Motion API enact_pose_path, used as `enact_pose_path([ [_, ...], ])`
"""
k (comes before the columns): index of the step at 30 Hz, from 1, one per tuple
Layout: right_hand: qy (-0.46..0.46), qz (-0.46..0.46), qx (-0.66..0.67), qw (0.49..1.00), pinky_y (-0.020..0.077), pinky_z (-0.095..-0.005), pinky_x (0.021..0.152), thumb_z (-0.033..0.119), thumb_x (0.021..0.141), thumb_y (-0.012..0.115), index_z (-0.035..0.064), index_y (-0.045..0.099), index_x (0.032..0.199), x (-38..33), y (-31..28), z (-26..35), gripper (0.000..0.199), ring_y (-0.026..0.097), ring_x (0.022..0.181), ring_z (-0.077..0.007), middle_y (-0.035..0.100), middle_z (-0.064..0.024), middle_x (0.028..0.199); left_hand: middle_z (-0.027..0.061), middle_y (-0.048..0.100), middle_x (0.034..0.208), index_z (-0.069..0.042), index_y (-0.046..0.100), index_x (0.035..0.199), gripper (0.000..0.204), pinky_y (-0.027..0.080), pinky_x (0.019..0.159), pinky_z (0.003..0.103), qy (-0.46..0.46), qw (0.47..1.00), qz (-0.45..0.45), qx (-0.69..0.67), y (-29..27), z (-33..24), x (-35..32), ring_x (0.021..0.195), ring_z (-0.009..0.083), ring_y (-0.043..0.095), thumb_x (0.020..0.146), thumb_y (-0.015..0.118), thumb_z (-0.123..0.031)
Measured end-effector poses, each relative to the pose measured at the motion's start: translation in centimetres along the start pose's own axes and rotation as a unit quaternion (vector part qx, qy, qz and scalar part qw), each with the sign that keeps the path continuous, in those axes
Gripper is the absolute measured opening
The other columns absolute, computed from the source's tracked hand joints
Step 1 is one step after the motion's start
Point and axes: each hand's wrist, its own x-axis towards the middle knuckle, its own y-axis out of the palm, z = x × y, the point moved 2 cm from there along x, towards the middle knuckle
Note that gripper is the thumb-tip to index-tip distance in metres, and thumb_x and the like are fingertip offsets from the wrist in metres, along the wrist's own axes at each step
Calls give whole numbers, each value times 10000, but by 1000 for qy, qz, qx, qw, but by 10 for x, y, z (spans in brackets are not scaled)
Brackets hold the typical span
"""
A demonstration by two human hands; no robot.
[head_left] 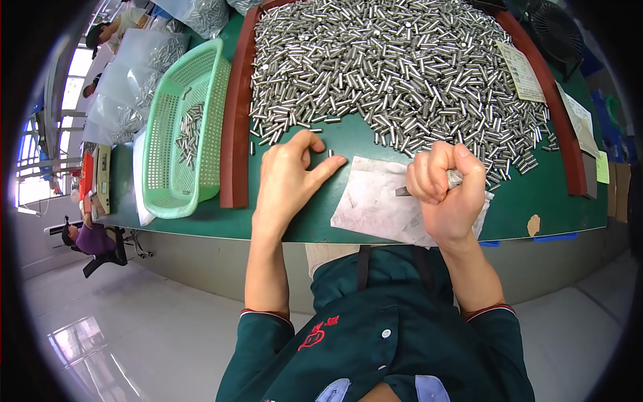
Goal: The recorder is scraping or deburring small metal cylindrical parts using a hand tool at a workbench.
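A great heap of short shiny metal pins covers the far part of the green table. My left hand rests at the heap's near edge, thumb stretched out and apart from the curled fingers. One loose pin stands between thumb and fingertips; whether it touches them I cannot tell. Closed in a fist, my right hand grips a tool with a pale grip and a flat grey metal end. The rest of that tool is hidden by the fingers. Under it lies a smudged white cloth or paper sheet.
Red-brown rails border the heap. A green plastic basket with some pins stands left, beside a scale and bags of pins. Paper slips and a black fan are at right. Other people sit further left.
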Motion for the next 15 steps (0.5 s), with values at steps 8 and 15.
enact_pose_path([
  [8,-1,-10,-2,1000,170,-229,395,250,849,261,78,295,511,1,0,0,381,187,400,-72,258,8,426,82,376,460,5,541,750,127,326,439,321,7,999,31,-38,0,1,-2,405,191,396,681,622,-64],
  [15,0,-8,-1,1000,167,-224,391,255,852,262,78,296,513,1,0,0,384,187,399,-69,258,10,425,-28,384,530,3,557,785,72,279,450,208,-9,963,9,-268,8,18,-4,491,48,325,756,584,-57],
])
